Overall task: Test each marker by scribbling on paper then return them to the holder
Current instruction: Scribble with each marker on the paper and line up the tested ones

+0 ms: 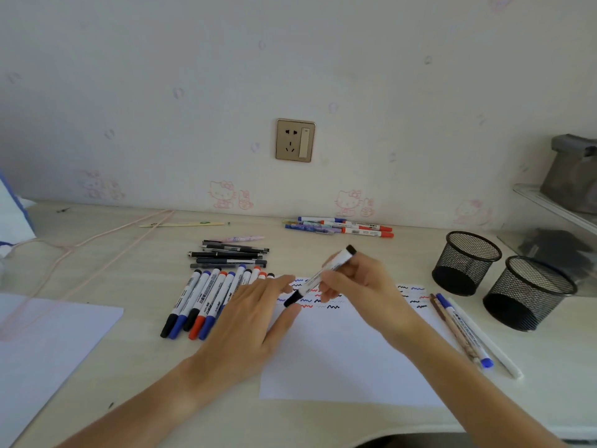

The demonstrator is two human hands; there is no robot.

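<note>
My right hand grips a white marker with a black cap, held slanted above the sheet of paper. The paper carries rows of blue, red and black scribbles along its top. My left hand lies flat on the paper's left edge, and its fingertips touch the marker's black cap. Two black mesh holders stand at the right. A row of capped markers lies left of the paper, partly hidden under my left hand.
Dark pens lie behind the marker row. More markers rest by the wall. A blue marker and pencils lie right of the paper. Another white sheet sits at the left, a pink cord behind it.
</note>
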